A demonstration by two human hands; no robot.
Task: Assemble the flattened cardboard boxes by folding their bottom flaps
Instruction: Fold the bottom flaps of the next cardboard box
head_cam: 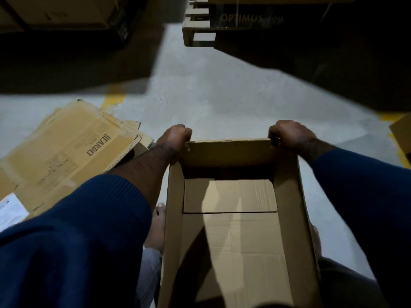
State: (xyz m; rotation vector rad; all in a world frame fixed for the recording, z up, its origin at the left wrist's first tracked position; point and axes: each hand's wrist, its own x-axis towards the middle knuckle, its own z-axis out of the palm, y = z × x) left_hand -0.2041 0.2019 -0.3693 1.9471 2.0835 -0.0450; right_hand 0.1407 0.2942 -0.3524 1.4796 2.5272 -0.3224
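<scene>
An opened brown cardboard box (287,210) stands on the floor in front of me, its inside facing up. Two flaps lie folded flat across its bottom, one overlapping the other. My left hand (174,136) grips the far left corner of the box's far wall, fingers curled over the rim. At the far right corner my right hand (287,134) grips the same wall in the same way. Both arms wear dark blue sleeves.
A pile of flattened cardboard boxes (66,150) printed BEARDO lies on the grey floor at the left. A wooden pallet (198,30) with dark cartons stands at the back. Another cardboard piece (401,132) shows at the right edge. My bare feet flank the box.
</scene>
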